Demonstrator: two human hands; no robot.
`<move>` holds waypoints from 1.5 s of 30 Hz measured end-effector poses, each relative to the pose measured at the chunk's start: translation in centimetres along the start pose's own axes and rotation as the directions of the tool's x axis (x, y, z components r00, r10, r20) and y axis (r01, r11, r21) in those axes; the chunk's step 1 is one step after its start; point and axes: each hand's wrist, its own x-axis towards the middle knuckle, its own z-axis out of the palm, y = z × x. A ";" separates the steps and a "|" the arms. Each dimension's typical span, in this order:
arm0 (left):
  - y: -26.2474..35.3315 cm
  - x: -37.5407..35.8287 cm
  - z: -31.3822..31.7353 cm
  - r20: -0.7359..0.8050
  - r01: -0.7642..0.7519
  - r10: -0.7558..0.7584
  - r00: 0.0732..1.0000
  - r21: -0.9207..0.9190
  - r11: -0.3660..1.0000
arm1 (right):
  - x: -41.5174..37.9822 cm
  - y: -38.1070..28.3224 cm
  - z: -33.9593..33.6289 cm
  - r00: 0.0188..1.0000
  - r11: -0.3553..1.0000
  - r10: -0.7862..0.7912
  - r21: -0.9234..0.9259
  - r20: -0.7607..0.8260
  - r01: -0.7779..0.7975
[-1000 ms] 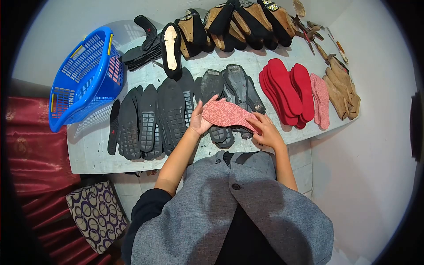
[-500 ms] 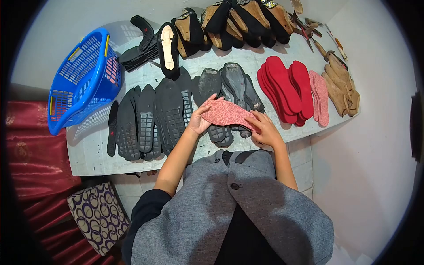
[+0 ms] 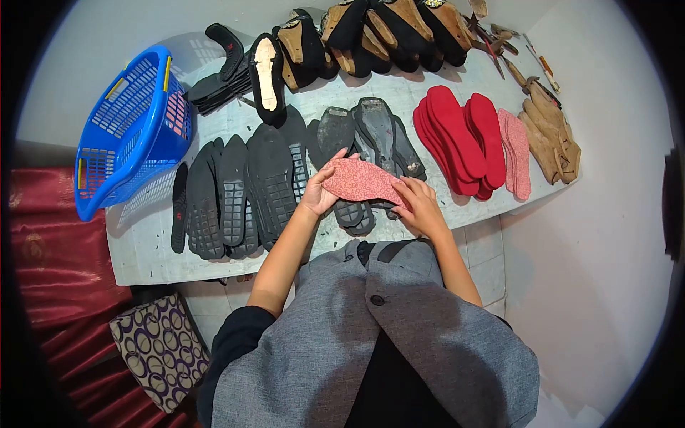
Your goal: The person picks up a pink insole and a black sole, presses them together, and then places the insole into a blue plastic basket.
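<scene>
A pink speckled insole [image 3: 361, 180] is held level above the table's front part, between both hands. My left hand [image 3: 319, 189] grips its wider end, fingers behind and thumb at the edge. At the narrower end, my right hand [image 3: 421, 205] is closed on the insole with its fingers over the top. Beneath it lie grey-black shoe soles [image 3: 374, 132], partly hidden by the insole. Left of my left hand, black soles with a grid tread [image 3: 275, 182] lie in overlapping stacks. Red insoles [image 3: 453, 135] and more pink insoles [image 3: 515, 153] lie right of my right hand.
A blue plastic basket [image 3: 143, 135] stands at the table's left end. Along the back are black shoe uppers on wooden lasts [image 3: 410, 32] and a black piece with a pale sole [image 3: 267, 75]. Tan lasts [image 3: 549, 139] and hand tools [image 3: 517, 71] lie at the right. A patterned cushion [image 3: 160, 349] is below.
The insole stays in both hands, almost still. The whole view has shifted slightly, with the table's things appearing a little higher and further left.
</scene>
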 end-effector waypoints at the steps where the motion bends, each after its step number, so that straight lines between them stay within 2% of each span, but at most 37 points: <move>1: 0.0 0.0 0.0 -0.002 0.001 -0.001 1.000 0.002 1.000 | 0.0 0.1 0.2 1.000 1.000 -0.010 -0.014 -0.010 0.010; 9: 0.0 0.1 -0.3 -0.011 0.001 -0.001 1.000 0.009 1.000 | -0.9 1.0 2.0 0.995 0.991 -0.084 -0.111 -0.061 0.077; 18: -0.1 0.2 -0.3 0.029 0.006 -0.006 1.000 0.017 1.000 | -1.9 1.6 4.2 0.996 0.965 -0.086 -0.249 -0.004 0.083; 25: 0.1 0.3 -0.2 -0.002 0.003 -0.003 1.000 0.043 0.999 | -1.9 1.2 3.6 0.997 0.973 -0.018 -0.228 0.076 0.035; 28: 0.2 0.4 0.3 -0.030 -0.002 0.004 1.000 0.050 0.999 | -1.6 0.7 2.9 0.999 0.986 0.011 -0.165 0.041 -0.004; 31: 0.7 0.5 1.2 -0.028 -0.009 0.010 1.000 0.033 0.999 | -1.3 1.1 2.7 0.995 0.990 -0.061 -0.133 -0.074 0.051; 37: 1.5 0.4 3.4 -0.038 -0.017 0.017 0.999 0.016 1.000 | -0.7 1.3 1.0 0.958 0.966 -0.186 -0.218 -0.217 0.138; 42: 2.5 -0.5 4.9 -0.150 -0.048 0.064 0.987 0.108 0.993 | 0.3 0.0 -0.9 0.972 0.987 -0.162 -0.009 -0.168 0.163; 43: 2.8 -1.0 5.7 -0.162 -0.036 0.068 0.984 0.193 0.981 | 0.6 -0.4 -1.5 0.977 0.986 -0.149 0.049 -0.150 0.158; 45: 3.4 -1.7 5.2 -0.140 -0.060 0.105 0.985 0.296 0.953 | 0.9 -1.5 -3.4 0.999 0.959 -0.033 0.282 -0.007 0.034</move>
